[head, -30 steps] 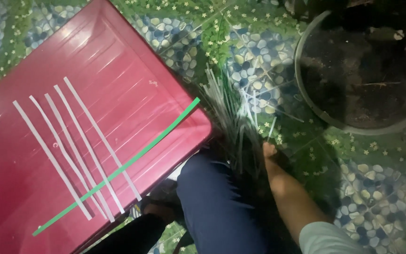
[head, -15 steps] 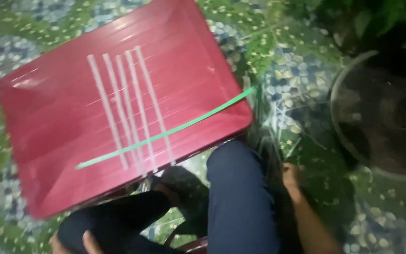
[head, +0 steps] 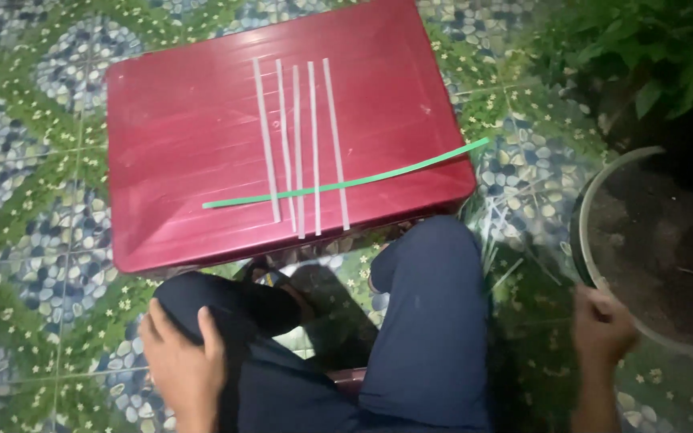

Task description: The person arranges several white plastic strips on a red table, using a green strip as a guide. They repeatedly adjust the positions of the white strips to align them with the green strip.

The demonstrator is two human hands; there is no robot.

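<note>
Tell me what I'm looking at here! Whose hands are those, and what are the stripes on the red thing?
The camera sits on a person's head and looks down, so you see their own legs and hands. The left hand rests on their knee. The right hand looks closed, right at the rim of a round pot of soil; I cannot tell if it holds anything. In front is a low red table on a patterned tile floor. On it lie four pale strips side by side, with one green strip laid across them.
</note>
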